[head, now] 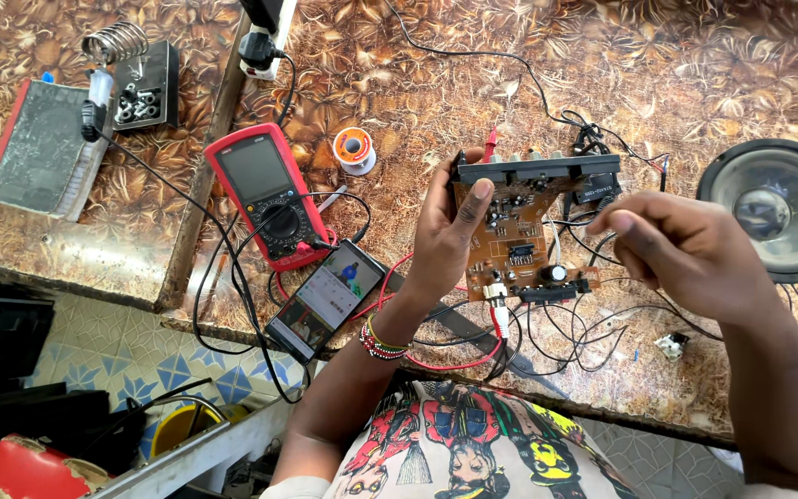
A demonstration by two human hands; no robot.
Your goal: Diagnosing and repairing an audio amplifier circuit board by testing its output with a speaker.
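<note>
The left hand [450, 236] holds a brown circuit board [519, 236] tilted above the worktop [713, 83], fingers clamped on its left edge, thumb pressed on the face. The right hand [685, 249] hovers at the board's right edge, fingers bunched together, apparently pinching a thin wire; I cannot tell for sure. Loose wires [565, 337] dangle beneath it, so a tug could snag them. The meter [270, 194] and phone [325, 300] lie near the edge and could get dragged off.

I see a brown circuit board [514, 242], a red meter [265, 189], a black speaker [778, 205], and a brown leaf-patterned bench [399, 74].
</note>
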